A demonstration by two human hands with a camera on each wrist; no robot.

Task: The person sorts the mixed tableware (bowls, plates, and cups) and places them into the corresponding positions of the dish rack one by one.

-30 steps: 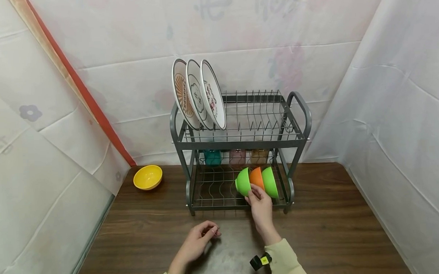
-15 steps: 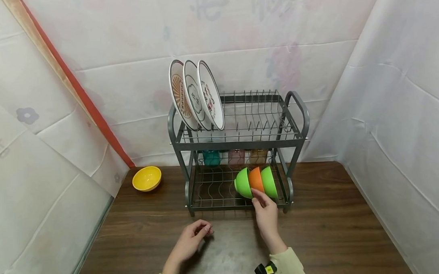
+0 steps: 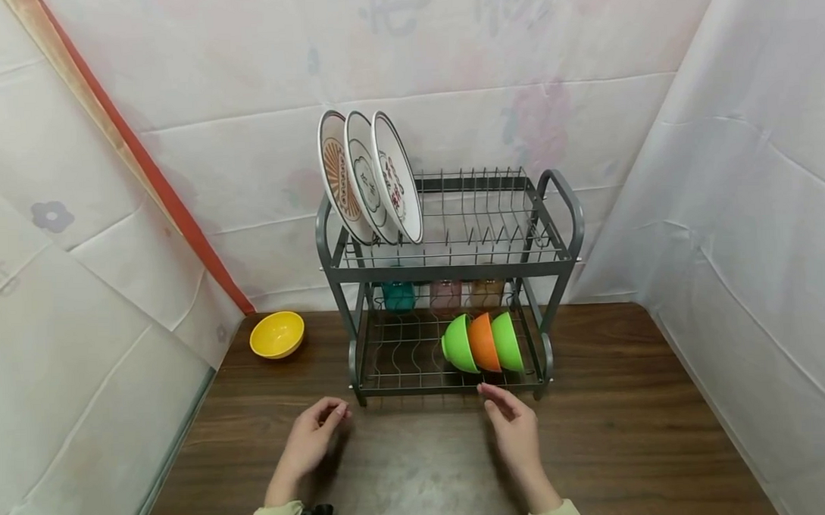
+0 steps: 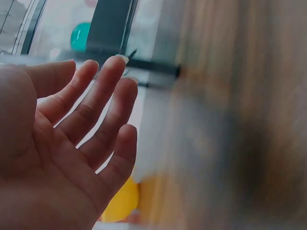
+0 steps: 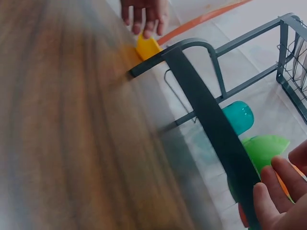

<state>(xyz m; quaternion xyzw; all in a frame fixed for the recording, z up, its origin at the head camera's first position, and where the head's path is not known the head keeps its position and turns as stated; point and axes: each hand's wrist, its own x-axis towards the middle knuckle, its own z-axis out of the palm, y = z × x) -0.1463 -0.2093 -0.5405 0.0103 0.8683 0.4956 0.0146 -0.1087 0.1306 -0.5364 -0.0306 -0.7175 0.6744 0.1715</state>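
My right hand [image 3: 515,428] is just in front of the rack's lower shelf, holding nothing, its fingers relaxed. Nearest to it are a green bowl [image 3: 458,345], an orange bowl [image 3: 484,343] and another green bowl [image 3: 507,343], standing on edge in a row on that shelf. Over the table left of the rack's front is my left hand [image 3: 310,437]; the left wrist view shows its fingers [image 4: 103,110] loosely spread and nothing in them. Beyond it, at the table's back left, sits a yellow bowl [image 3: 276,336], upright and apart from both hands.
A two-tier dark dish rack [image 3: 454,272] stands at the table's back. Three patterned plates [image 3: 398,178] lean upright on its top left. Behind the bowls are a teal cup [image 3: 399,296], a pink cup [image 3: 446,295] and an amber cup [image 3: 487,293]. Cloth walls surround the table.
My right hand has left the bowls and drawn back toward me. The left hand has moved left, toward the yellow bowl's side. The bowls keep their places.
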